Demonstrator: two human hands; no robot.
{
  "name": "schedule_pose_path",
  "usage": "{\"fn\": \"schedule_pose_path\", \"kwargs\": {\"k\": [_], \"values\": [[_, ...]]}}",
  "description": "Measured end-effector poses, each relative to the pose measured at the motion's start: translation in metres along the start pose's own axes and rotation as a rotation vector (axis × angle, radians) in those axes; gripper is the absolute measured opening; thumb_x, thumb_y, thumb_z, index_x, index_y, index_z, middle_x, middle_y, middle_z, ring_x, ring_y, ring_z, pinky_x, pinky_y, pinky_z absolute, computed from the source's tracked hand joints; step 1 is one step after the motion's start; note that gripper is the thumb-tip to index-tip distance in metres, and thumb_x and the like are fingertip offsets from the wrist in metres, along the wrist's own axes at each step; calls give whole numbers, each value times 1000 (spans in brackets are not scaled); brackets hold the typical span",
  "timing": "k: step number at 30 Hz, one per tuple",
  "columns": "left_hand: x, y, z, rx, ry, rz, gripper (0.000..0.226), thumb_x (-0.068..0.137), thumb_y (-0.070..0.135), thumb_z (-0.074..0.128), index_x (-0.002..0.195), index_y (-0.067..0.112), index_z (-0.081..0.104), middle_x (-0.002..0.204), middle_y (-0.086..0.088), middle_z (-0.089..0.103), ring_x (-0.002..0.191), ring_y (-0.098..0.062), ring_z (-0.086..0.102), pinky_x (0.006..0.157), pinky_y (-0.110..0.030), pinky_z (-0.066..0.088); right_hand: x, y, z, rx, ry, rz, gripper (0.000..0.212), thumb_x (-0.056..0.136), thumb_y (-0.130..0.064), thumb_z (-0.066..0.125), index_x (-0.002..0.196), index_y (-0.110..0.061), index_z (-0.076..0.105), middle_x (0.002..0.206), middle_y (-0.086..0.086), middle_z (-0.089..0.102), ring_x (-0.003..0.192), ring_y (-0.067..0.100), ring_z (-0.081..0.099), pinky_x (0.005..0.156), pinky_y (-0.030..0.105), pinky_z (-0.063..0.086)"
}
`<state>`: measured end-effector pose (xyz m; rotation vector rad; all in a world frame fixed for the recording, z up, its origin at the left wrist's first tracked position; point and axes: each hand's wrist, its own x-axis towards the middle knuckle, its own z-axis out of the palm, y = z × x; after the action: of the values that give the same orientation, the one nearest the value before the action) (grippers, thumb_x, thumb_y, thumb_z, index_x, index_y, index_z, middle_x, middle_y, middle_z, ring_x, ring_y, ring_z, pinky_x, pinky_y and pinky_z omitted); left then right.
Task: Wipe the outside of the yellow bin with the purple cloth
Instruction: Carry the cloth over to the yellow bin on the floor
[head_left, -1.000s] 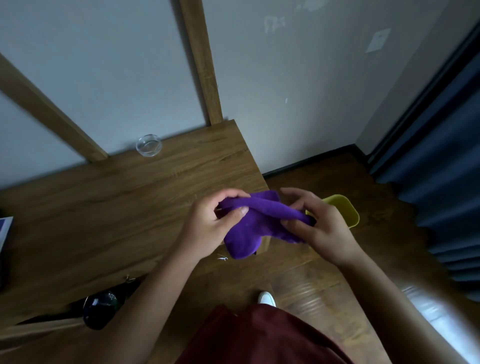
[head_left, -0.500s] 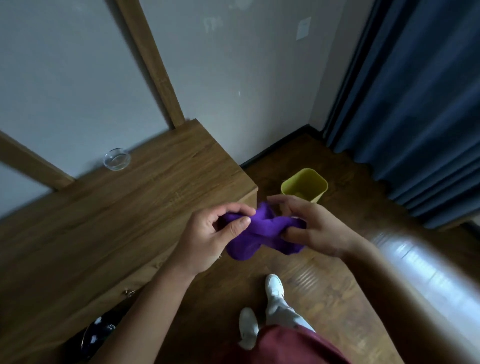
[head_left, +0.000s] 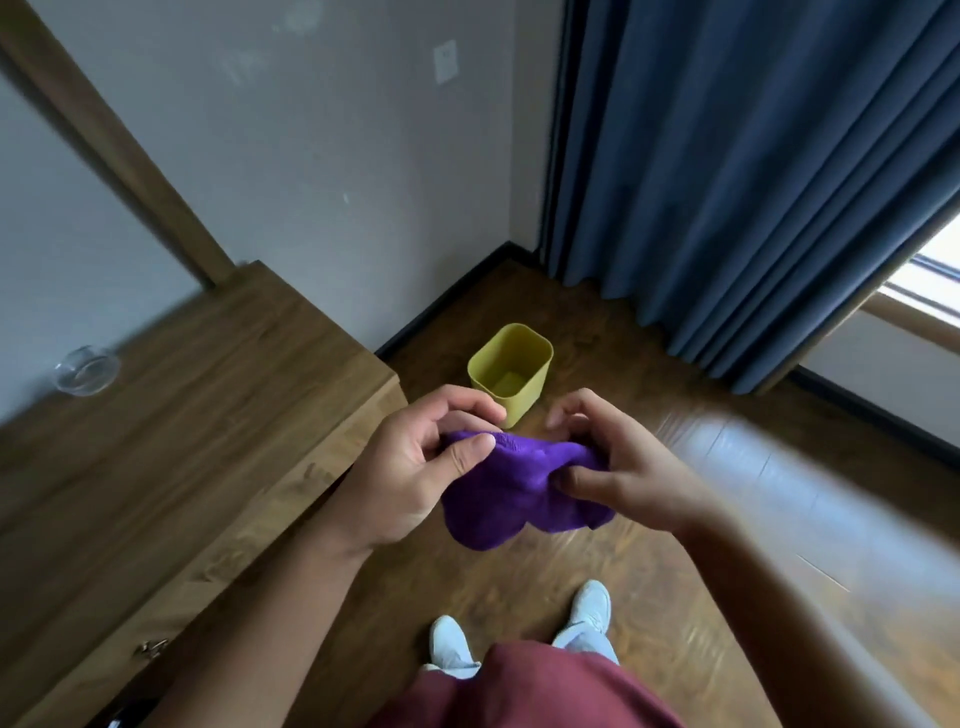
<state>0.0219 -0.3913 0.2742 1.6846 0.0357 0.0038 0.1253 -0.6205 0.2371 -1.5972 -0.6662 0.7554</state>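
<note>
A small yellow bin stands upright and open on the wooden floor near the room's corner, just beyond my hands. I hold a crumpled purple cloth in the air between both hands. My left hand pinches its left end between thumb and fingers. My right hand grips its right end. The cloth hangs clear of the bin and touches nothing else. The bin's near lower wall is partly hidden by my fingers.
A wooden desk fills the left side, with a small clear glass bowl on it by the wall. Blue curtains hang at the right behind the bin. My white shoes stand on the floor below the cloth.
My view has swung right, away from the desk, so the bin and curtains now sit in full view. Both hands keep hold of the cloth and have reworked it between them.
</note>
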Motion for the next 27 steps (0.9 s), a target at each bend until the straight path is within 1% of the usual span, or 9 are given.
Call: {"fn": "schedule_pose_path", "kwargs": {"k": [2, 5, 8, 12, 17, 20, 22, 24, 27], "values": [[16, -3, 28, -24, 28, -14, 21, 94, 23, 68, 108, 37, 71, 106, 1, 78, 102, -19, 73, 85, -23, 55, -11, 3, -25, -18, 58, -2, 43, 79, 0, 67, 114, -24, 61, 94, 12, 67, 78, 12, 60, 67, 28, 51], [38, -12, 63, -34, 51, -37, 18, 97, 32, 65, 113, 37, 69, 110, -6, 78, 105, -25, 73, 86, -28, 56, -16, 7, -53, -19, 102, -5, 26, 81, -4, 67, 103, -19, 69, 89, -5, 71, 80, 5, 65, 70, 22, 52], [65, -18, 98, -3, 132, -55, 18, 100, 27, 62, 116, 33, 69, 108, -3, 78, 104, -23, 74, 85, -27, 57, -25, 18, -94, -22, 123, 11, 14, 90, -11, 76, 100, -18, 71, 89, -8, 72, 81, 5, 67, 71, 23, 54], [99, -28, 130, 49, 183, -69, 17, 102, 25, 61, 117, 30, 68, 108, 2, 77, 104, -21, 73, 85, -28, 59, -33, 33, -136, -92, 165, 48, 26, 83, -37, 78, 100, -19, 71, 89, -2, 74, 79, 5, 68, 67, 22, 54], [139, -35, 159, 78, 200, -92, 18, 103, 24, 59, 114, 35, 66, 109, 13, 75, 106, -10, 71, 83, -25, 61, -22, 45, -171, -126, 248, 31, 31, 81, -42, 81, 101, -22, 67, 82, -13, 71, 72, 4, 68, 61, 20, 52], [163, -43, 164, 76, 216, -92, 18, 103, 23, 59, 114, 36, 66, 109, 13, 75, 106, -9, 71, 80, -21, 59, -5, 52, -191, -241, 189, 28, 40, 78, -41, 84, 109, -22, 68, 78, -21, 69, 71, -1, 68, 60, 13, 49], [180, -50, 165, 75, 216, -106, 18, 103, 23, 59, 114, 37, 66, 110, 11, 75, 106, -10, 71, 80, -23, 60, 9, 61, -206, -388, 142, -13, 46, 81, -42, 83, 119, -22, 68, 86, -20, 69, 81, -2, 69, 64, 11, 51], [199, -59, 165, 73, 222, -116, 18, 103, 22, 60, 114, 35, 66, 111, 8, 76, 106, -12, 72, 83, -27, 61, 28, 75, -223, -584, 113, -96, 48, 86, -49, 77, 126, -25, 68, 100, -13, 70, 90, 4, 68, 74, 17, 55], [230, -73, 162, 41, 263, -135, 16, 101, 19, 64, 113, 29, 69, 110, 2, 78, 106, -17, 74, 90, -33, 60, 56, 96, -251, -664, 109, -137, 38, 92, -47, 72, 123, -26, 72, 97, -8, 68, 87, 8, 64, 78, 24, 54]]}}
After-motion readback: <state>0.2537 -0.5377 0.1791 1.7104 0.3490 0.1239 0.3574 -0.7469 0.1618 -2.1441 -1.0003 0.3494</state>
